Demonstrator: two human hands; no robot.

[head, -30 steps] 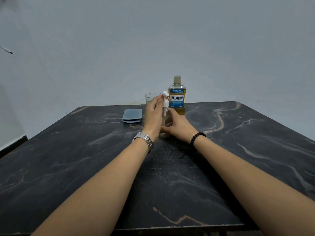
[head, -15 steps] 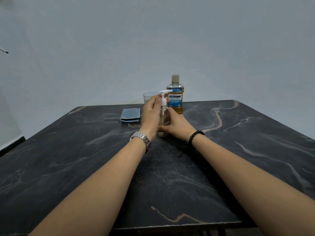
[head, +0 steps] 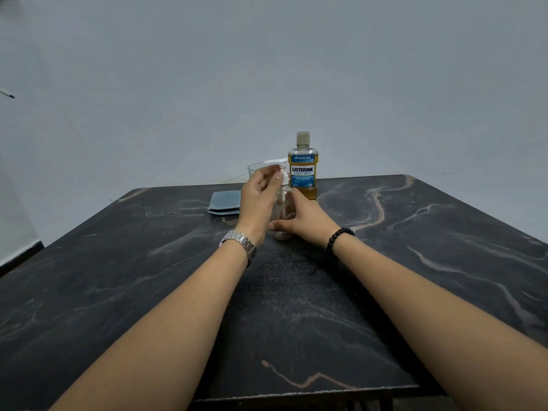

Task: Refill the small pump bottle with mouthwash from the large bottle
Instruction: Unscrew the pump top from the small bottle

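Observation:
A small clear pump bottle with a white pump head stands upright on the dark marble table. My right hand grips its body from the right. My left hand pinches the white pump collar near the top from the left. The bottle looks empty, though my hands hide much of it. Right behind it stands the large mouthwash bottle, capped, holding amber liquid with a blue label.
A clear drinking glass stands behind my left hand, mostly hidden. A folded grey-blue cloth lies to its left. A pale wall rises just beyond the table's far edge.
The pump head's spout has turned, now pointing left. My left fingers have shifted on the collar. The right hand has stayed on the bottle body.

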